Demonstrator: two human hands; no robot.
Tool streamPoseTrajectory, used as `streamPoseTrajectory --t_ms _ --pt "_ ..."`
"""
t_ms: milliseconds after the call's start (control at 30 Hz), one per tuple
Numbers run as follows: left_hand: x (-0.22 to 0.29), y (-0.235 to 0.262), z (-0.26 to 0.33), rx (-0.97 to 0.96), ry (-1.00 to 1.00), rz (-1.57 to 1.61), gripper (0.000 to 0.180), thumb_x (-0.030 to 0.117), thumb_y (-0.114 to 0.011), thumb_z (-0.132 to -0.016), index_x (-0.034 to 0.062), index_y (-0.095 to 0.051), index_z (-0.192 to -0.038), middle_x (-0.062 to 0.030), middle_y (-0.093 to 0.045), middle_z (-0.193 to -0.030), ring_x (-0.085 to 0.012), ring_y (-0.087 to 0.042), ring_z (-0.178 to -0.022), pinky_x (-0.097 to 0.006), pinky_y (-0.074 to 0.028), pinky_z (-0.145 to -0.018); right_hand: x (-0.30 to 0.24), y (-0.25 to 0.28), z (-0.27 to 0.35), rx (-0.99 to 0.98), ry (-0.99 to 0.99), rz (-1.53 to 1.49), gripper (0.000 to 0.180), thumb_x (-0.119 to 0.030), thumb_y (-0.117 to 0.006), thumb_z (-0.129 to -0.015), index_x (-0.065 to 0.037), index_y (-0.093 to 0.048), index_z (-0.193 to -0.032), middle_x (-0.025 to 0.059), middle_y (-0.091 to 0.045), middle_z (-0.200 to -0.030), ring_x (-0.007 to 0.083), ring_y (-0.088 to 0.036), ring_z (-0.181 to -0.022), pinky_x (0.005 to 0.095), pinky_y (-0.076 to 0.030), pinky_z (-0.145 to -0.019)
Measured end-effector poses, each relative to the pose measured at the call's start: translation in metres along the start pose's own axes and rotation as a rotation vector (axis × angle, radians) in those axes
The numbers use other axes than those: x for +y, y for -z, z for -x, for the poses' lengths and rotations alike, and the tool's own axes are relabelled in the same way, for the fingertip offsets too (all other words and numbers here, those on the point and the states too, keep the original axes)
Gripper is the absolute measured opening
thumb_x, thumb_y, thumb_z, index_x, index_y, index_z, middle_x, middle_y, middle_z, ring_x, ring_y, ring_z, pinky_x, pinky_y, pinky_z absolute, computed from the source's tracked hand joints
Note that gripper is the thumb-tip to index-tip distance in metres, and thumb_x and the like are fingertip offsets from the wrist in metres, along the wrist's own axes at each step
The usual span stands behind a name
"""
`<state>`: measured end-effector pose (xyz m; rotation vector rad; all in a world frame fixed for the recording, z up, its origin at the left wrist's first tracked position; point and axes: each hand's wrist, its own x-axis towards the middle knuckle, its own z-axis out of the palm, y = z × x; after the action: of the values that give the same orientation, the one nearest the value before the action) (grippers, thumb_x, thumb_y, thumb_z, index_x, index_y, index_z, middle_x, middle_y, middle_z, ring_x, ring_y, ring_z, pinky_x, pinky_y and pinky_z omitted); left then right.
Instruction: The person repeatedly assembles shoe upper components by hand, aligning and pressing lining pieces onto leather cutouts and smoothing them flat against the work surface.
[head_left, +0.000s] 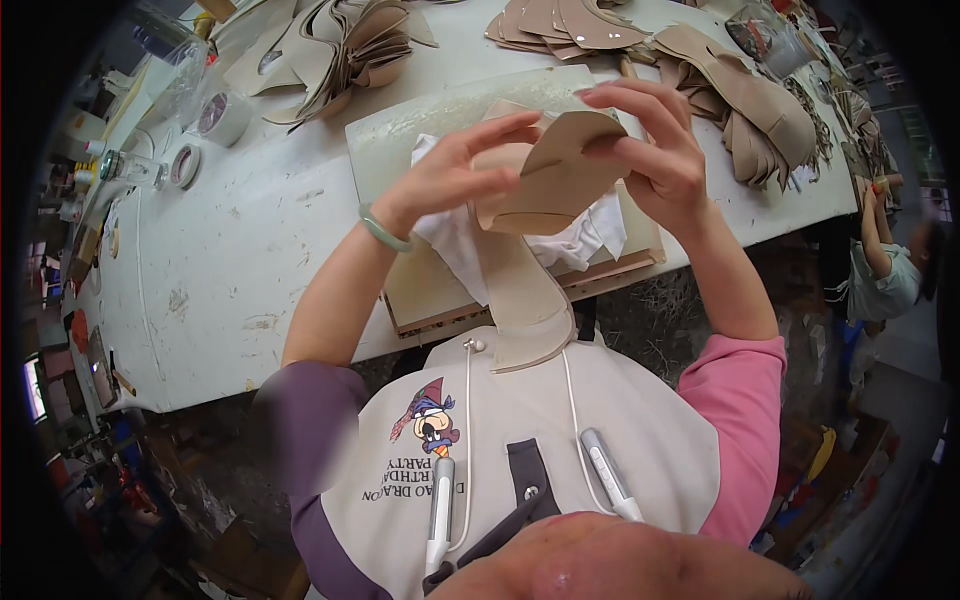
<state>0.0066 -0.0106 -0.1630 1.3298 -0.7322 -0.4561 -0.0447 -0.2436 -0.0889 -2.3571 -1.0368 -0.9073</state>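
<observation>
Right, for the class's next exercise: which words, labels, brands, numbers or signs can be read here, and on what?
Sweatshirt front: dark capital lettering beside a cartoon figure, partly covered by a grey-and-white stick; I won't copy the wording.
Clear jar: any marking is too small to read.
Beige piece at the right hand: no lettering visible.

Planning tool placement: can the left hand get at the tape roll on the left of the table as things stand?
Likely yes: the right hand seems to hold the beige piece, and nothing visible blocks the left hand from crossing the tabletop to the tape roll, though it's a stretch.
</observation>
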Motion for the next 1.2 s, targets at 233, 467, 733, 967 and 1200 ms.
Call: streamPoseTrajectory --t_ms 233,467,733,967,1200 --pt "0.018 -0.047 0.005 0.632 -0.087 -0.087 0.017 0.008 -0.06 -0.09 -0.0012 -0.064 -0.104 -0.003 -0.067 -0.091 -0.0066 -0.06 -0.083 -0.021 -0.049 -0.073 -0.023 -0.026 0.011 0.266 -0.692 -1.397 0.08 -0.014 -0.067 -0.083 -0.009 -0.018 -0.146 0.0173 -0.05 -0.129 0.0239 -0.053 -0.113 0.034 -0.04 -0.099" --pt "0.021 -0.056 0.015 0.659 -0.198 -0.169 0.017 0.009 -0.059 -0.092 -0.0021 -0.061 -0.105 -0.0009 -0.065 -0.088 -0.0037 -0.057 -0.077 -0.018 -0.046 -0.069 -0.042 -0.056 0.014 0.275 -1.046 -1.146 0.028 -0.017 -0.065 -0.088 0.001 -0.063 -0.11 0.0039 -0.067 -0.094 0.0107 -0.061 -0.088 0.0264 -0.048 -0.078" --pt "0.026 -0.046 0.032 0.569 -0.092 0.128 0.019 0.011 -0.061 -0.091 -0.0017 -0.06 -0.105 -0.0014 -0.064 -0.09 -0.0044 -0.056 -0.081 -0.018 -0.045 -0.072 -0.027 -0.051 0.021 0.143 -1.163 -1.66 0.031 -0.021 -0.067 -0.087 0.0 -0.062 -0.109 0.0054 -0.065 -0.102 0.013 -0.061 -0.095 0.0289 -0.049 -0.081" --pt "0.026 -0.033 0.039 0.408 -0.072 0.286 0.027 0.011 -0.061 -0.091 -0.0019 -0.055 -0.114 -0.0038 -0.066 -0.093 -0.0054 -0.058 -0.084 -0.019 -0.046 -0.076 -0.015 -0.048 0.034 0.008 -0.898 -1.938 0.034 -0.019 -0.063 -0.089 0.003 -0.059 -0.114 0.0081 -0.063 -0.108 0.0152 -0.061 -0.099 0.0315 -0.049 -0.085" --pt "-0.002 0.015 0.031 0.196 0.008 -0.06 0.024 0.009 -0.051 -0.095 -0.0016 -0.057 -0.115 -0.0085 -0.067 -0.1 -0.0145 -0.06 -0.099 -0.029 -0.044 -0.092 -0.029 -0.039 0.047 -0.176 -0.605 -1.56 0.017 -0.006 -0.065 -0.082 0.006 -0.066 -0.094 0.0173 -0.066 -0.101 0.0223 -0.063 -0.093 0.0325 -0.051 -0.08"
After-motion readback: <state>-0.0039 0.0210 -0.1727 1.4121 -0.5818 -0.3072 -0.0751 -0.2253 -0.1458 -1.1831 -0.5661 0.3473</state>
